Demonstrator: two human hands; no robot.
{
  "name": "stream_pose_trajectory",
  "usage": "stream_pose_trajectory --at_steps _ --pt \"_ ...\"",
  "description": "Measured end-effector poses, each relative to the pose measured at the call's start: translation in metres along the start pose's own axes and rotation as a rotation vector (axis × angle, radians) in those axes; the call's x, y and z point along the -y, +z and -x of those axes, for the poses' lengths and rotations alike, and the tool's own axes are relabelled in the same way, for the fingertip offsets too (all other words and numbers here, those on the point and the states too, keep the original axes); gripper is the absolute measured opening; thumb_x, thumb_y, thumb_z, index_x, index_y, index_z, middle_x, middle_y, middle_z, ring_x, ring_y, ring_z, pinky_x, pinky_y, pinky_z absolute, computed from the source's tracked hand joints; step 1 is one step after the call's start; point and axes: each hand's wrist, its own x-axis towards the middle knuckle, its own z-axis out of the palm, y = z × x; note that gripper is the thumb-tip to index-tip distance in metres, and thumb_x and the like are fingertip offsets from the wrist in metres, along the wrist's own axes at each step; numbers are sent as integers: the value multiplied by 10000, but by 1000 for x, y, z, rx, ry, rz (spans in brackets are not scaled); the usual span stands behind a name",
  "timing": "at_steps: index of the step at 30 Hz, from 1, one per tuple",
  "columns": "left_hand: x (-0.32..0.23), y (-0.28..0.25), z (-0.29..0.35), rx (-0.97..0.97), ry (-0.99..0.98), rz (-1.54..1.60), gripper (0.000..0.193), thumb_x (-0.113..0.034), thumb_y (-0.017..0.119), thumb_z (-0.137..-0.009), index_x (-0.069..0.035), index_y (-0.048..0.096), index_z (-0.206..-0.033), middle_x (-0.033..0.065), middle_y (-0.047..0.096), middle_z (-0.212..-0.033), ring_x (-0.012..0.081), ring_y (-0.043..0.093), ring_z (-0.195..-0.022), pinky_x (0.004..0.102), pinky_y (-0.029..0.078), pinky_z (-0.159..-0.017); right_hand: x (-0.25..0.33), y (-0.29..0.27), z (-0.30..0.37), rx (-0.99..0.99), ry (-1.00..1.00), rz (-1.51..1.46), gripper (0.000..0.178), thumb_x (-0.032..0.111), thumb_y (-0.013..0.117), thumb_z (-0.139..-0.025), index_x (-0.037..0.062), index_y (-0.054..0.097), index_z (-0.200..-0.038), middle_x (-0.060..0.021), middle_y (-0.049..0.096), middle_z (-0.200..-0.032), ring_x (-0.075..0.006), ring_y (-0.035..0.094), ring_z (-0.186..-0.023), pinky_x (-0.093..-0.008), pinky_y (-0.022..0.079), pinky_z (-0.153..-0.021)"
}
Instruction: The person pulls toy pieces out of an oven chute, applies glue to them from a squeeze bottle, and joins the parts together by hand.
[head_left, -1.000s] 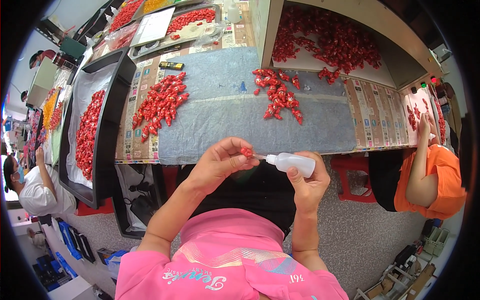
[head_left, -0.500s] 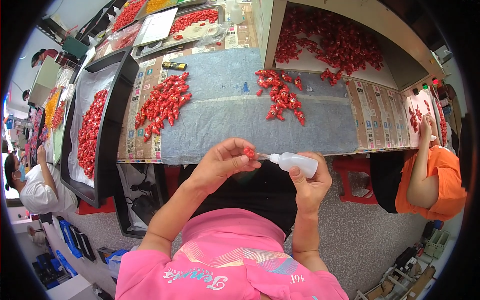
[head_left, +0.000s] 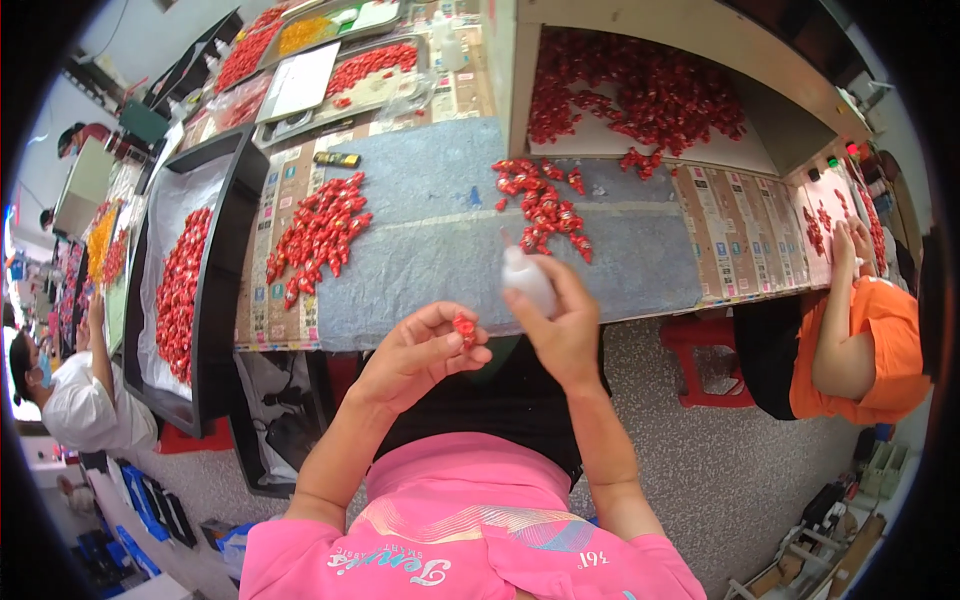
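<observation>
Pinches a small red piece (head_left: 464, 327) between the thumb and fingers of the left hand (head_left: 410, 355), just below the centre of the frame. Grasps a white bottle (head_left: 530, 282) in the right hand (head_left: 568, 325), slightly above and to the right of the piece, blurred, with the thin nozzle pointing upward and apart from the piece.

Shows, above both hands in the frame, a tabletop (head_left: 735, 230) partly covered with a blue-grey cloth (head_left: 420, 260). Bears a right-hand heap of red pieces (head_left: 545, 208) on the cloth, above centre, and a left-hand heap of red pieces (head_left: 322, 235) across the cloth's left edge. Has a black-and-yellow object (head_left: 337, 159) lying just above the left-hand heap.

Includes, left of that heap, a black tray (head_left: 222, 270) with a pale liner and many more red pieces (head_left: 182, 300). Holds a dense mass of red pieces (head_left: 640, 85) inside an open-fronted box (head_left: 512, 80) at upper right, some spilling past its front edge. Shows at upper left a metal tray (head_left: 370, 95) of red bits beside a white board (head_left: 298, 82).

Shows a person in orange (head_left: 870, 340) at far right, near a red stool (head_left: 700, 360), and a person in white (head_left: 95, 400) at far left.
</observation>
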Motion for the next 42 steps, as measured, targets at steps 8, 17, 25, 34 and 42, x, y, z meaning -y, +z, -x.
stream_pose_trajectory --at_steps 8,17,25,34,42 --pt "-3 2 11 -59 65 9 236 -27 647 -851 -44 537 -1058 161 631 -1044 244 656 -922 354 548 -826 -3 32 -21 136 -160 233 365 93 734 -748 51 618 -1091 -126 654 -1022 -226 645 -905 -322 493 -782" --pt "-3 -2 11 -54 65 -17 229 -38 669 -836 -39 548 -1031 150 635 -1014 234 654 -884 339 542 -796 10 -21 -78 -7 -330 412 228 33 623 -791 41 659 -1016 -118 648 -1081 -289 593 -1045 -362 455 -917" --pt "7 3 10 45 35 35 174 1 625 -865 -29 566 -1026 140 645 -1034 218 660 -911 312 541 -799 -49 -49 -200 -53 -449 918 163 37 632 -759 38 673 -917 -146 659 -948 -330 601 -943 -416 475 -850" --pt "11 1 15 48 33 58 185 -8 653 -849 -34 588 -1020 122 652 -1025 208 657 -898 308 535 -800 -49 -46 -199 -39 -292 852 188 37 636 -762 58 676 -945 -161 669 -934 -318 650 -853 -380 509 -747" --pt "14 3 8 -45 114 12 231 50 665 -814 -11 607 -1029 112 655 -1029 190 650 -908 307 528 -858 16 -42 -76 132 214 -257 189 47 617 -879 -22 602 -1054 -54 646 -905 -149 636 -861 -258 511 -759"
